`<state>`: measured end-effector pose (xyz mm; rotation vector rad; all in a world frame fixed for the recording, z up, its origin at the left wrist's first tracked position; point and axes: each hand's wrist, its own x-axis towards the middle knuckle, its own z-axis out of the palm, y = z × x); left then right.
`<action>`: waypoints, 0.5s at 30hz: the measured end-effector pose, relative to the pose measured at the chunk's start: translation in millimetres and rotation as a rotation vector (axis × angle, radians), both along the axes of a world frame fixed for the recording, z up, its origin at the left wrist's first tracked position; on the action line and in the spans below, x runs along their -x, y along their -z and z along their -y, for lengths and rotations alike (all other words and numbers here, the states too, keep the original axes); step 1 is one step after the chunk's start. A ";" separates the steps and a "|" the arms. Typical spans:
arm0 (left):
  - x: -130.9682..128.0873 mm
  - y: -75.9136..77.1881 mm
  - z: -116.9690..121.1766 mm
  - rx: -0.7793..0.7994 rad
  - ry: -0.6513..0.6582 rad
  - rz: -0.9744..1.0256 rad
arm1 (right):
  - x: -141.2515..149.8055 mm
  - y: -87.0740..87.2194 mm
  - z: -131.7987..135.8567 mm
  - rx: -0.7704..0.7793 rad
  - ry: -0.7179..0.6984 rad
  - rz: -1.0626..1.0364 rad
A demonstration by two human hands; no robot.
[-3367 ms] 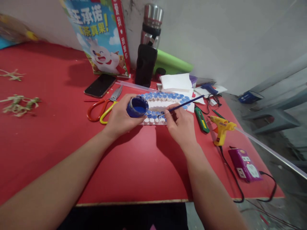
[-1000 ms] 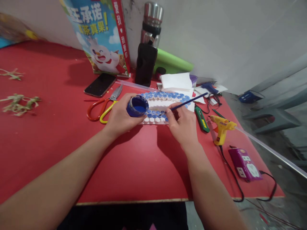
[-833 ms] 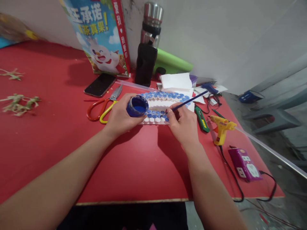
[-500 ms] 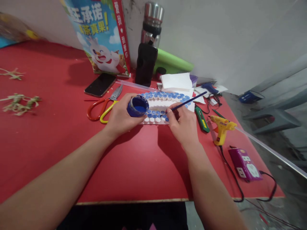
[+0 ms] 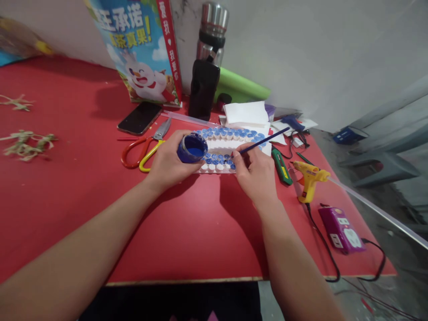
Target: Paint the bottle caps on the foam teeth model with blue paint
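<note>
My left hand [image 5: 171,156] is wrapped round a small jar of blue paint [image 5: 192,148], its mouth tilted toward the right. A slim blue paintbrush [image 5: 264,140] is pinched in my right hand [image 5: 252,167], its tip down among several small round pieces. These pieces stand in rows on a white base [image 5: 220,146]; most have blue tops, while a few white pieces [image 5: 211,168] sit in the front row. Whether the bristles touch a piece is too small to tell. Both hands partly cover the base.
Left of the jar lie scissors [image 5: 142,154] and a phone [image 5: 139,118]. A bag [image 5: 143,53], a steel flask [image 5: 214,26] and white paper [image 5: 246,114] are behind. On the right are a green cutter [image 5: 281,166], a yellow glue gun [image 5: 309,180] and a purple power box [image 5: 341,229].
Since the earliest frame my right hand has shifted slightly right with the paintbrush. In the last second it has barely moved. My left hand keeps the jar in nearly the same spot.
</note>
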<state>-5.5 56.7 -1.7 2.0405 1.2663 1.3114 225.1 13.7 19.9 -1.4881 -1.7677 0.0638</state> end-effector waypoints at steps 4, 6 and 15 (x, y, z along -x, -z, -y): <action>0.2 -0.4 -0.3 -0.007 0.007 0.007 | 1.2 0.4 0.2 -0.009 -0.014 0.005; 0.4 -0.7 -0.3 -0.009 0.009 0.003 | 1.4 0.3 0.2 -0.011 -0.003 0.011; -0.1 -0.2 -0.1 -0.007 0.000 0.005 | 1.0 0.6 -0.1 -0.018 -0.004 0.002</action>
